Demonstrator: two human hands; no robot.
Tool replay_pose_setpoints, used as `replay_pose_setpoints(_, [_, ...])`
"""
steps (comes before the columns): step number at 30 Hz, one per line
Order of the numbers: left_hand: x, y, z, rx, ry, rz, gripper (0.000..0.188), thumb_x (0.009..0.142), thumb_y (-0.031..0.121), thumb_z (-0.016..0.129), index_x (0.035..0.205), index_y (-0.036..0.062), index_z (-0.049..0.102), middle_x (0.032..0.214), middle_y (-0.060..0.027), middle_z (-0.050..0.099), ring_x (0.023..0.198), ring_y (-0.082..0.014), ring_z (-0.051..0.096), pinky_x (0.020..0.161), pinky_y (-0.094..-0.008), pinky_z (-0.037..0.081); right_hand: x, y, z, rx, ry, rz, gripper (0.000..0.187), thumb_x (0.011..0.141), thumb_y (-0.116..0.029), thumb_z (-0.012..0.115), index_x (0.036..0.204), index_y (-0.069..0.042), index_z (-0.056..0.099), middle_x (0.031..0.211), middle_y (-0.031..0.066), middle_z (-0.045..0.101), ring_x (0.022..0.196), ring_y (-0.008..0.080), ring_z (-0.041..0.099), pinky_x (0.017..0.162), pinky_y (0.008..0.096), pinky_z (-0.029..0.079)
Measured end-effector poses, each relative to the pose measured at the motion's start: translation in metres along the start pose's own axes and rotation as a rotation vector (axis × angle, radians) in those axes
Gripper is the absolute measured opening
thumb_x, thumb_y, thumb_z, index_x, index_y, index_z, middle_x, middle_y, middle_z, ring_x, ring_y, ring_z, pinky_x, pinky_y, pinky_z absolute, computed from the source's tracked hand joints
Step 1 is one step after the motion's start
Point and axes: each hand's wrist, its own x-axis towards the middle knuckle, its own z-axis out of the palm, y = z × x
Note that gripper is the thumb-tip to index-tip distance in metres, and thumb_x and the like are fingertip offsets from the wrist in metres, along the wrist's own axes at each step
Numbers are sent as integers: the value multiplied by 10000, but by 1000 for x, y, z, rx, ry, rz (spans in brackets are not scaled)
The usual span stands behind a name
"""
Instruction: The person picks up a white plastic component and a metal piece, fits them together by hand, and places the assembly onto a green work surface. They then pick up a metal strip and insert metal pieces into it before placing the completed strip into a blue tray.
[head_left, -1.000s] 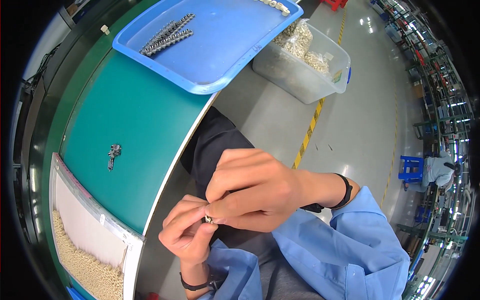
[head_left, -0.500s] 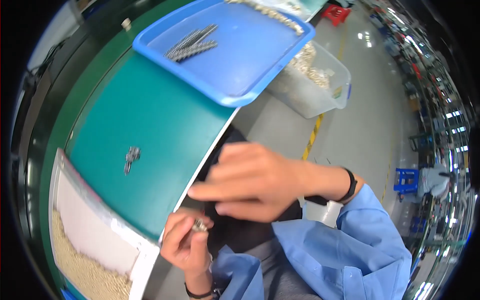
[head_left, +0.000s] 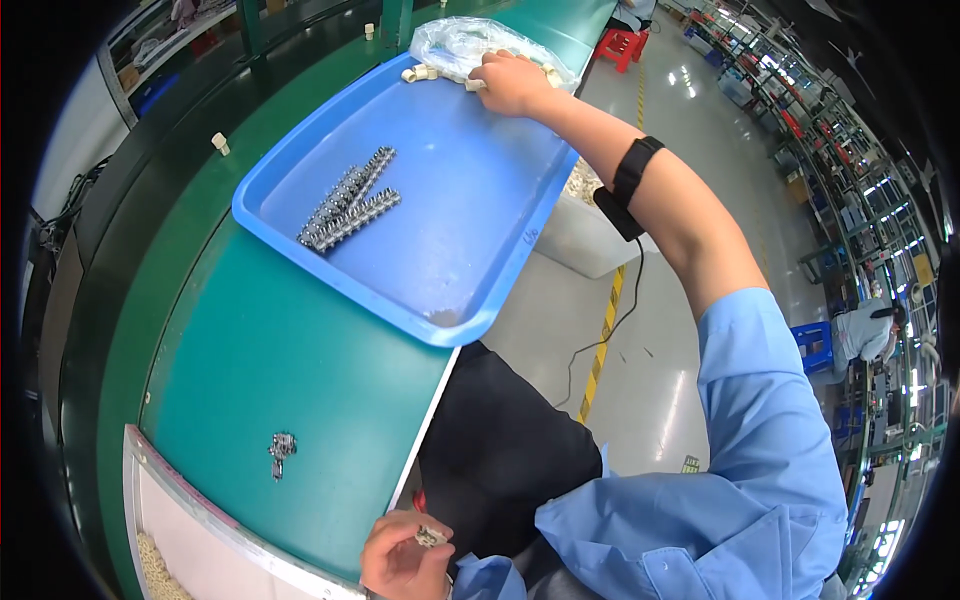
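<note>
Head view: a person's left hand (head_left: 402, 558) pinches a small part (head_left: 430, 537) between thumb and fingers near the edge of the worktop (head_left: 230, 350), while the right hand (head_left: 510, 84) is stretched across a blue tray (head_left: 440, 200) to the cream pieces (head_left: 420, 73) at its far end. The right fingers curl down among those pieces; whether they grip one cannot be told, as the back of the hand hides the tips. Good handling here would seem to mean taking a single piece by its sides, lifting it clear of its neighbours, and keeping the left pinch light but steady so the part does not turn or drop. Toward its left side the tray carries metal strips (head_left: 350, 205), well apart from the cream row, and a clear bag (head_left: 445, 40) lies bunched at its far rim. Beside the tray, a translucent bin (head_left: 572, 237) holds pale pieces (head_left: 582, 183); at lower left, a shallow box (head_left: 190, 540) has pale bits (head_left: 155, 572) along one side.
</note>
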Motion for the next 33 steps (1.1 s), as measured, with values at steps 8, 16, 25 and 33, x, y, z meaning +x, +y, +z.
replay_pose_setpoints(8, [13,-10,19,26,23,-95,333,894,167,751,1159,19,612,886,-153,616,763,-259,624,640,-339,532,37,0,15,-265,-84,-142,365,815,-146,615,1164,-120,718,1147,84,673,1130,284,624,955,411,505])
replay_pose_setpoints(16, [21,-3,30,40,12,-69,335,923,158,707,1203,29,577,949,-160,600,784,-214,600,656,-310,529,15,-13,-20,384,3,-184,382,794,-139,679,1165,-47,698,936,83,707,858,243,688,813,366,556])
replay_pose_setpoints(25, [32,10,52,-125,88,-142,293,886,-76,657,1171,-70,587,1022,-189,618,847,-206,633,764,-292,533,-159,-131,-134,1908,-483,-97,272,895,-54,713,1143,45,660,1006,114,684,837,164,674,779,296,544])
replay_pose_setpoints(33, [21,20,71,23,-111,-10,328,892,-74,655,1216,-90,610,1009,-168,627,845,-196,614,750,-273,504,-252,-166,-163,2171,-561,-231,231,844,40,748,1055,53,654,936,97,658,749,122,633,694,243,509])
